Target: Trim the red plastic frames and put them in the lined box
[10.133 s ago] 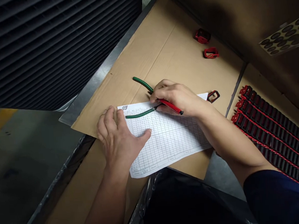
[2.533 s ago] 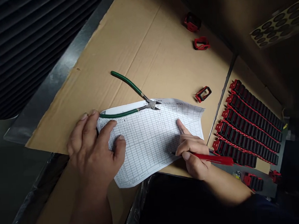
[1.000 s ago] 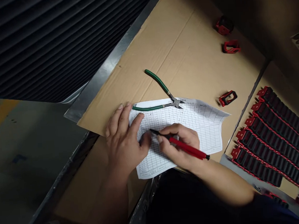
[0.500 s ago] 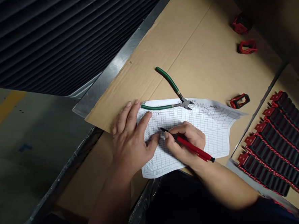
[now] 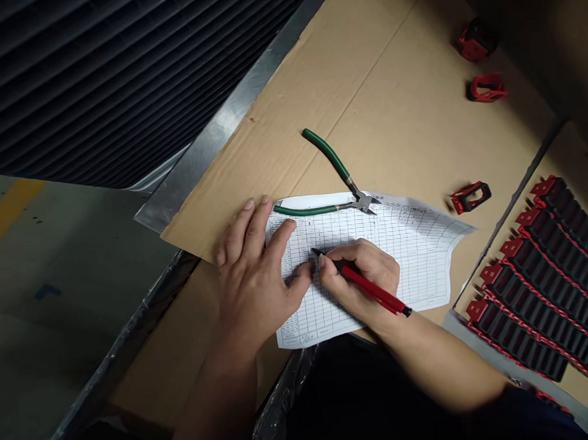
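A printed form (image 5: 406, 259) with a grid of cells lies on cardboard, some cells written in by hand. My left hand (image 5: 257, 275) rests flat with fingers spread, thumb and fingers over the form's left side. In my right hand (image 5: 367, 275) is a red and black pen (image 5: 375, 291), its dark tip at the grid near my left thumb. Diagonal cutters (image 5: 327, 155) with green handles lie spread apart across the form's top edge, just beyond my hands.
The cardboard (image 5: 368, 122) covers a metal-edged table. Loose red and black plastic parts (image 5: 472, 198) lie on its right side. Rows of similar parts (image 5: 542, 284) stand at the far right. A dark ribbed surface (image 5: 140, 70) fills the upper left, above the floor (image 5: 40, 308).
The pen's rear end has shifted slightly left and up, with its tip still on the same area of the form. The whole view has moved a little; my left hand stays on the form.
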